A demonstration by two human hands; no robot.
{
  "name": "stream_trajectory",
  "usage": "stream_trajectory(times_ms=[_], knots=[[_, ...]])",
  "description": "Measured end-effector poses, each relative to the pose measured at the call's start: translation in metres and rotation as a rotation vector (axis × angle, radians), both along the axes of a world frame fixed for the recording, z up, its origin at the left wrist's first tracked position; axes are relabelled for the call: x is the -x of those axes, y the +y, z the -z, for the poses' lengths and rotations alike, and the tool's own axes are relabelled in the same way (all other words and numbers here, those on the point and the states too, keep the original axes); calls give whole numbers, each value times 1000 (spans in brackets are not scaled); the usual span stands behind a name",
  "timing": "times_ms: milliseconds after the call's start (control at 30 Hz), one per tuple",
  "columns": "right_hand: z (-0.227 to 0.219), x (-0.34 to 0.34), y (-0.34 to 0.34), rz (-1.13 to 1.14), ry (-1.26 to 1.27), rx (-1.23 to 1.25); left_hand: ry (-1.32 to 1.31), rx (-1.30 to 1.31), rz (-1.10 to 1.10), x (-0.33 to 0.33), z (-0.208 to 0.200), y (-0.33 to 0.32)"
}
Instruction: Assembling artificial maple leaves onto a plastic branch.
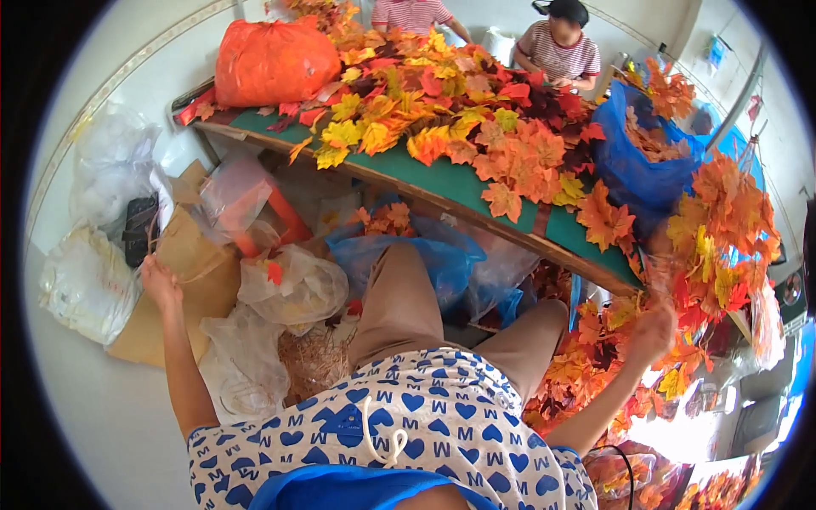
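My left hand (161,285) is stretched out to the left, in front of a brown cardboard sheet (183,259). Its fingers are closed, with a thin pale strand near them that I cannot make out. At the table's right end my right hand (654,330), slightly blurred, is closed next to a hanging bunch of orange and yellow artificial maple leaves (714,229). What it holds is hidden by the blur. In front of me, loose artificial maple leaves (450,110) in red, orange and yellow heap over the green table (442,183).
A full orange bag (274,64) stands on the table's far left, a blue bag of leaves (633,144) at its right. Clear plastic bags (293,285) crowd the floor by my legs. A blue plastic bag (425,259) lies under the table. Two people (561,51) sit beyond it.
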State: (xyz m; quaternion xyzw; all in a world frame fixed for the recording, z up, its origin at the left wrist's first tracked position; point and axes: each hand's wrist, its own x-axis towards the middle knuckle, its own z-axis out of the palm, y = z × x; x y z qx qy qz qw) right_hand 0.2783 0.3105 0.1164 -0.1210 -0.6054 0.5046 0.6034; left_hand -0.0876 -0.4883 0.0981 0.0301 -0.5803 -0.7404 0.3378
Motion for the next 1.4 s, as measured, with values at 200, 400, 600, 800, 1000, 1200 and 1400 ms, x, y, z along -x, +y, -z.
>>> stream_trajectory(times_ms=[200, 400, 600, 800, 1000, 1200, 1400], knots=[[-61, 20, -46, 17, 150, -24, -86, 392, -551, -14, 50, -24], [-88, 74, -106, -368, 129, 82, -1119, 1332, -54, -69, 127, -73], [-76, 118, -144, -860, -31, 414, -1234, 1688, 799, -80, 116, 43], [-69, 145, -175, -1206, -142, 519, -65, 696, 1229, -52, -57, 286], [-67, 153, -193, -1138, -370, 447, 262, 467, 1493, -77, -83, 436], [-53, 148, -185, -1241, -6, 940, -54, -29, 1190, -83, -48, 469], [-41, 112, -128, -820, -256, 612, 557, 973, 336, 5, -52, 357]])
